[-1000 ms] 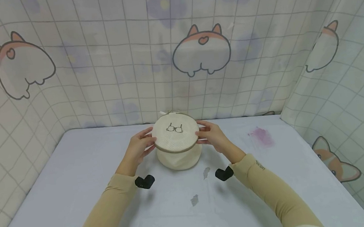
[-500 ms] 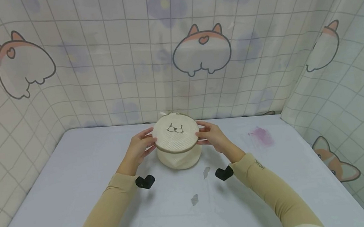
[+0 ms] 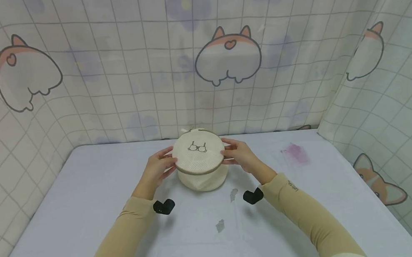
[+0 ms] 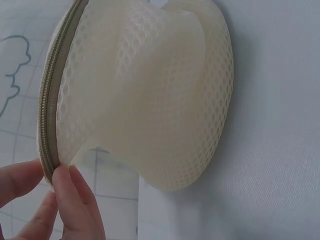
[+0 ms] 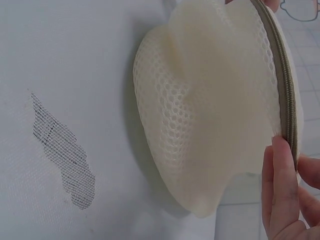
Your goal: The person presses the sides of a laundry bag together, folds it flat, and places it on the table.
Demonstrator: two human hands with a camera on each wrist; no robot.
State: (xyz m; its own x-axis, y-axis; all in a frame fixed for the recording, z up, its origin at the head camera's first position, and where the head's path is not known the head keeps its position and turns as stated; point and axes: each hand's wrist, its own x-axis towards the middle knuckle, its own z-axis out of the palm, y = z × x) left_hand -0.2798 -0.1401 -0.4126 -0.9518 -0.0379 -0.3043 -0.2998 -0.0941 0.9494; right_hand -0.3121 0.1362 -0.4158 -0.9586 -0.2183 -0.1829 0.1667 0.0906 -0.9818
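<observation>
A cream mesh laundry bag (image 3: 199, 154), round with a glasses drawing on its top, stands near the table's back edge. My left hand (image 3: 156, 167) pinches the rim on its left side; my right hand (image 3: 242, 155) pinches the opposite side. In the left wrist view, thumb and fingers of the left hand (image 4: 60, 205) grip the edge beside a tan zipper (image 4: 46, 110). The right wrist view has the right hand (image 5: 287, 195) holding the zippered rim likewise. Below the rim the soft mesh wall sags in folds, its base on the table. The bag's inside is hidden.
The white-covered table (image 3: 196, 251) has grey worn patches (image 3: 220, 226) in front of the bag and a pink stain (image 3: 296, 154) at right. A tiled-pattern curtain (image 3: 128, 69) with corgi drawings surrounds the back and sides. Black heart-shaped pieces (image 3: 164, 207) sit at both wrists.
The bag's top has tipped very slightly toward me, its rim a few pixels lower. Both hands keep their hold in nearly the same place.
</observation>
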